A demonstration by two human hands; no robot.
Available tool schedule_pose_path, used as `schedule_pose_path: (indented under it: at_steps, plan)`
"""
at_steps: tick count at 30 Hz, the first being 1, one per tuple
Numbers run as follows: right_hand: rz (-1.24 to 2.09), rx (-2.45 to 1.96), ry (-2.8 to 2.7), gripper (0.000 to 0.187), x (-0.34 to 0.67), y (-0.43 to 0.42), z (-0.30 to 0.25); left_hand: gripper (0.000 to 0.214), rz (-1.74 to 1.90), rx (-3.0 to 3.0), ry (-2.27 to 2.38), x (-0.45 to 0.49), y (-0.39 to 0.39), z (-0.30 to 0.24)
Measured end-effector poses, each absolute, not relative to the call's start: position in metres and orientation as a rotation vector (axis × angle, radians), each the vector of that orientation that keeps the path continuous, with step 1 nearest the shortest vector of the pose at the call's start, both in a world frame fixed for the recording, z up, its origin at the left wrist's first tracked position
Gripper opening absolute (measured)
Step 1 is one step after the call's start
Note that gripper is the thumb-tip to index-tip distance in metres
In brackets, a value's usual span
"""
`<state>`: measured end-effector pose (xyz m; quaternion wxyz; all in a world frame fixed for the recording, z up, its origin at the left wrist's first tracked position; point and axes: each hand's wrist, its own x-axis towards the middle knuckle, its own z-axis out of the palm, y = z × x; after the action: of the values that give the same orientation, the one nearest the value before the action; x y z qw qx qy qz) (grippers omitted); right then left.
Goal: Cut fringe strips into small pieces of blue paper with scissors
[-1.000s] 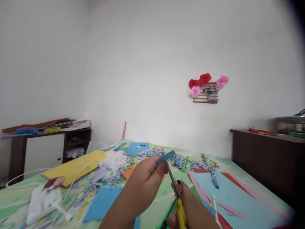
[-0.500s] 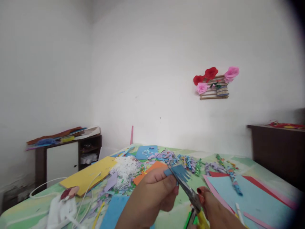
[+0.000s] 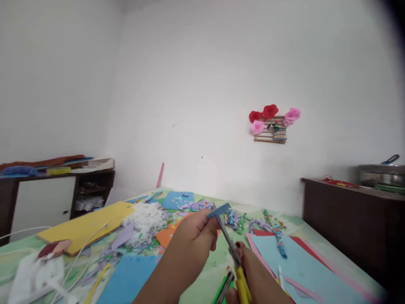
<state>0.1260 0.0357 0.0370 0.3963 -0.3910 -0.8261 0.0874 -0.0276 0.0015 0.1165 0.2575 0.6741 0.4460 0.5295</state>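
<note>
Blue paper sits kinda more edge-on than before, left hand pinching it, right hand gripping yellow-handled scissors

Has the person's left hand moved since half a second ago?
Yes: seen against the flat orange sheet, the left hand sits higher in view, hiding more of its far edge.

Scissors are metal and plastic, the blue paper matt.

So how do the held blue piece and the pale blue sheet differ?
The piece is smaller than the sheet. The piece is held up in the left hand; the sheet lies flat on the table. The piece is darker than the sheet. Both are blue.
</note>
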Motion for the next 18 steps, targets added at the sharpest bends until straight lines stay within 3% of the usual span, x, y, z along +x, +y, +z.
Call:
schedule_pose_path:
  at_steps: [9, 18]
  plan:
    - [0.146, -1.114, -2.034, 0.059, 0.117, 0.031, 0.036, 0.034, 1.380, 1.802, 1.297, -0.021, -0.005, 0.121]
    - [0.244, -1.102, -2.128, 0.046, 0.124, 0.022, 0.050, 0.037, 1.395, 1.871, 1.189, -0.028, 0.003, 0.117]
